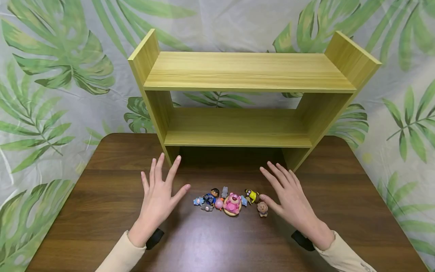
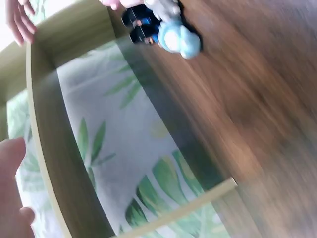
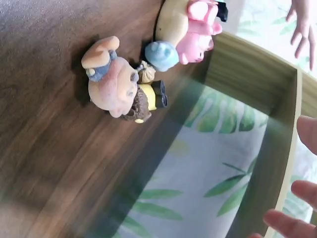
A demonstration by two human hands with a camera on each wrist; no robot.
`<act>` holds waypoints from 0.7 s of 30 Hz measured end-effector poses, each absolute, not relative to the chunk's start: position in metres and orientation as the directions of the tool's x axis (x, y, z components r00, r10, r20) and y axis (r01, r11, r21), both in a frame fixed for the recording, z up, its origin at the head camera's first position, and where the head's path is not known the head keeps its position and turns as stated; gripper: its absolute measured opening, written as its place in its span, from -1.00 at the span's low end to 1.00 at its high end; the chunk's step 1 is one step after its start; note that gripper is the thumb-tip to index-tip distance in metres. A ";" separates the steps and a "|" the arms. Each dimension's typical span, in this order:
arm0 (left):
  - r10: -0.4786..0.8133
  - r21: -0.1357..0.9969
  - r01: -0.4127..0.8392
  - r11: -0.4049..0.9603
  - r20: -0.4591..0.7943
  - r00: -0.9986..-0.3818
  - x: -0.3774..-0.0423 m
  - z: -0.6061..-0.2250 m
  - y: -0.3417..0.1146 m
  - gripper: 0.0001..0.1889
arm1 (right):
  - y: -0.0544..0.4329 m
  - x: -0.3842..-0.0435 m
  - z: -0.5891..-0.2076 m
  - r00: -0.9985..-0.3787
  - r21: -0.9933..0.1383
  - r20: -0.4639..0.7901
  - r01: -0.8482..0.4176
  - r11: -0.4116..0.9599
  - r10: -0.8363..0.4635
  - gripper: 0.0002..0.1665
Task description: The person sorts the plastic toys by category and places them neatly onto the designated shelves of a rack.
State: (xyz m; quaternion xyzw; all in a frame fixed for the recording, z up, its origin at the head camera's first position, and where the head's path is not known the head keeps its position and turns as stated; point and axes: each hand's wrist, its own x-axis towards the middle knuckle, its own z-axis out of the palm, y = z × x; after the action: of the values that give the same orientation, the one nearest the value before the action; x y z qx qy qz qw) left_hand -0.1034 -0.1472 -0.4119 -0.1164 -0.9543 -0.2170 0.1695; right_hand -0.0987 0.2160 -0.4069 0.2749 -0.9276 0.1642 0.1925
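Both hands are hovering over the dark wooden tabletop, fingers spread and straight, holding nothing. The left hand is floating to the left of a cluster of small toy figurines; the right hand is floating to their right, its thumb lying just beside the brown lion-like figure, contact not resolvable.

The figurines are lying in a loose row at mid-tabletop, in front of the wooden two-tier shelf, whose boards are standing bare. Identifiable in the row: a pink bear on a tan ring base, a dark-haired figure in blue, a pale blue piece at the left end, a yellow-and-brown figure.

Handling judgement: these are looking like moulded hard plastic or vinyl, so light, stiff, and probably smooth enough to be slipping under a lazy pinch. Not obviously fragile, though thin parts such as ears and arms may be snapping under side load. The best hold is appearing to be a thumb-and-forefinger pinch across the torso or head, the widest solid part. The pink bear is offering its ring base as a rim to pinch. The pieces are crowding one another, several apparently touching, so lifting an end piece first is risking the least knock-over.
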 end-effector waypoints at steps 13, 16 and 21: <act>0.117 0.495 0.482 0.723 0.599 -0.792 -0.143 -0.417 -0.171 -0.10 | 0.215 -0.094 -0.420 -0.724 -0.278 0.440 -0.672 0.687 -0.531 -0.20; 0.118 0.498 0.496 0.711 0.611 -0.783 -0.150 -0.420 -0.172 -0.13 | 0.216 -0.091 -0.425 -0.732 -0.283 0.429 -0.665 0.691 -0.529 -0.20; 0.112 0.495 0.496 0.713 0.618 -0.778 -0.158 -0.425 -0.174 -0.15 | 0.219 -0.087 -0.432 -0.745 -0.290 0.412 -0.653 0.699 -0.525 -0.20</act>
State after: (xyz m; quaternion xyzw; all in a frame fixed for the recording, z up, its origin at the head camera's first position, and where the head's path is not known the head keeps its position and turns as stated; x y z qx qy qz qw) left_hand -0.1576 -0.1740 -0.4250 -0.1728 -0.8806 -0.3372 0.2847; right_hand -0.0867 0.2193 -0.4320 0.3239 -0.9094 0.2130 0.1507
